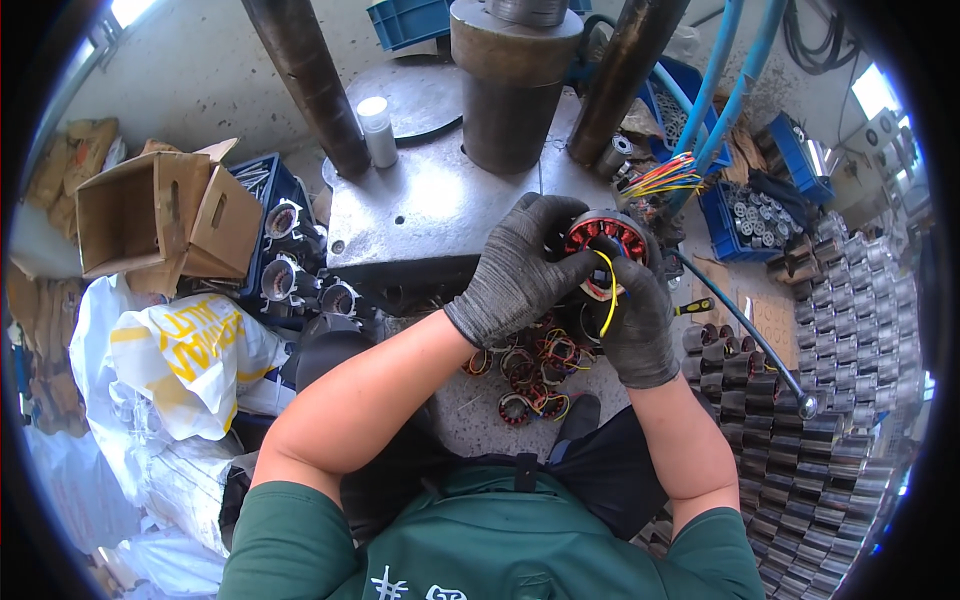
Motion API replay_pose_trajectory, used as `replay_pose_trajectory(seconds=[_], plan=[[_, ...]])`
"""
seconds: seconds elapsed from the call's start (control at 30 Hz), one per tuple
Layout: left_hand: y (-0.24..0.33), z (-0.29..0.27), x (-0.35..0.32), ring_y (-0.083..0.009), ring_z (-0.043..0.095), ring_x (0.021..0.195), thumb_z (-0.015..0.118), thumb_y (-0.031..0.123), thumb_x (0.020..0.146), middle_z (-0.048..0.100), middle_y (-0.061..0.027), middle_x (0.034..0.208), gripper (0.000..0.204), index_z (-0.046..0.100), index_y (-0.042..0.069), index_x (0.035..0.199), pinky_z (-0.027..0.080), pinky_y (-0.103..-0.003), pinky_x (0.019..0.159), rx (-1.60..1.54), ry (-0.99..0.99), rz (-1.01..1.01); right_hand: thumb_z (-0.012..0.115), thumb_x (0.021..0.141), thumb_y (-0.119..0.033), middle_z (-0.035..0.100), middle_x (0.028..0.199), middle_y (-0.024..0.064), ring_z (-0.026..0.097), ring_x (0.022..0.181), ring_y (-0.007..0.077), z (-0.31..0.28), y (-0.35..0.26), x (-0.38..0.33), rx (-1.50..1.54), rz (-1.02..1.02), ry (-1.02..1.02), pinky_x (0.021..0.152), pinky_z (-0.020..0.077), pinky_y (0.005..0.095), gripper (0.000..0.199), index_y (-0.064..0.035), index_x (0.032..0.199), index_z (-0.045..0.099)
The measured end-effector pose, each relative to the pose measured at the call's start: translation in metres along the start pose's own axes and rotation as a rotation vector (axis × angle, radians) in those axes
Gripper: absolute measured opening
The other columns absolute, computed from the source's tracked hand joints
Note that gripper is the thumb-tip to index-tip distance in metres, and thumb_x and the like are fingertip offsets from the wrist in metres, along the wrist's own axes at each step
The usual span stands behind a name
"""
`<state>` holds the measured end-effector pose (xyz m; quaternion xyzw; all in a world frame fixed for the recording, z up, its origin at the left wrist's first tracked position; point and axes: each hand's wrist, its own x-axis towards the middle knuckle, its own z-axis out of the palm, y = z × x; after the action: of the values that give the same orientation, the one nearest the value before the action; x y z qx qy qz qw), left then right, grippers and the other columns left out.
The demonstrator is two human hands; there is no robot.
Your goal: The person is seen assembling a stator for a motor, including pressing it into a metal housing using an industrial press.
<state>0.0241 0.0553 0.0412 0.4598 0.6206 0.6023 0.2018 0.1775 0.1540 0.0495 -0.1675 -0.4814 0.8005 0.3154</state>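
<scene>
Both hands wear dark grey knit gloves and meet in front of the press plate. My left hand (527,262) grips the left side of a motor stator (608,232), a ring with red copper windings inside. On its right and lower side my right hand (640,325) closes around it. A yellow wire (611,290) loops down from the stator between the two hands. Fingers and gloves hide part of the ring's lower edge. Below the hands, several wound stators (522,368) with coloured leads lie on the floor near my feet.
The steel press plate (420,215) stands ahead, with columns and a white bottle (377,130). A ball-ended lever (806,404) juts out at right, beside rows of stacked metal cylinders (850,320). At left are a cardboard box (130,215), motor housings (282,280) and plastic sacks (190,350).
</scene>
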Motion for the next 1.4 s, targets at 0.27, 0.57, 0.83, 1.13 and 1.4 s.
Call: replay_pose_trajectory(seconds=[0.27,0.57,0.83,1.13,1.4], plan=[[-0.004,0.001,0.0,-0.0147,0.071,0.091,0.084,0.009,0.091,0.075,-0.0107,0.099,0.03,0.066,0.001,0.115,0.062,-0.035,0.083,0.024,0.103,-0.09,0.049,0.114,-0.036,0.059,0.143,0.0176,0.062,0.134,0.0277,0.009,0.011,-0.01,-0.309,-0.207,-0.201,0.116,0.0498,0.0422,0.051,0.0021,0.148,0.054],[-0.013,0.009,0.002,-0.0177,0.073,0.091,0.084,0.01,0.091,0.076,-0.0139,0.098,0.032,0.066,0.0,0.114,0.062,-0.037,0.082,0.149,0.106,-0.152,0.07,0.1,-0.043,0.065,0.14,0.0117,0.065,0.129,0.0227,0.004,0.021,-0.006,-0.053,0.106,-0.03,0.115,0.0514,0.0424,0.062,-0.0036,0.147,0.057],[-0.018,0.005,0.005,-0.0307,0.074,0.096,0.083,0.015,0.089,0.073,-0.0194,0.102,0.031,0.068,0.0,0.112,0.061,-0.043,0.087,0.183,0.072,-0.123,0.07,0.104,-0.051,0.064,0.143,0.0119,0.063,0.134,0.0255,-0.008,0.023,-0.003,0.051,0.094,-0.126,0.118,0.05,0.0455,0.066,-0.0052,0.15,0.055],[-0.019,0.01,0.009,-0.0294,0.074,0.099,0.083,0.009,0.088,0.072,-0.0193,0.103,0.038,0.066,0.0,0.12,0.06,-0.042,0.089,0.304,0.061,-0.104,0.076,0.093,-0.018,0.069,0.119,0.0083,0.069,0.109,0.0182,-0.006,0.03,-0.001,-0.035,0.117,0.058,0.101,0.058,0.0365,0.045,-0.0018,0.133,0.062],[-0.001,-0.014,-0.002,-0.0285,0.068,0.111,0.092,0.022,0.088,0.061,-0.0193,0.137,0.078,0.052,0.005,0.152,0.059,-0.04,0.097,0.147,-0.074,-0.018,0.064,0.093,-0.01,0.071,0.118,0.0113,0.073,0.105,0.0195,-0.005,0.019,0.0,0.006,0.102,0.109,0.097,0.0623,0.0349,0.043,0.0017,0.135,0.06]])
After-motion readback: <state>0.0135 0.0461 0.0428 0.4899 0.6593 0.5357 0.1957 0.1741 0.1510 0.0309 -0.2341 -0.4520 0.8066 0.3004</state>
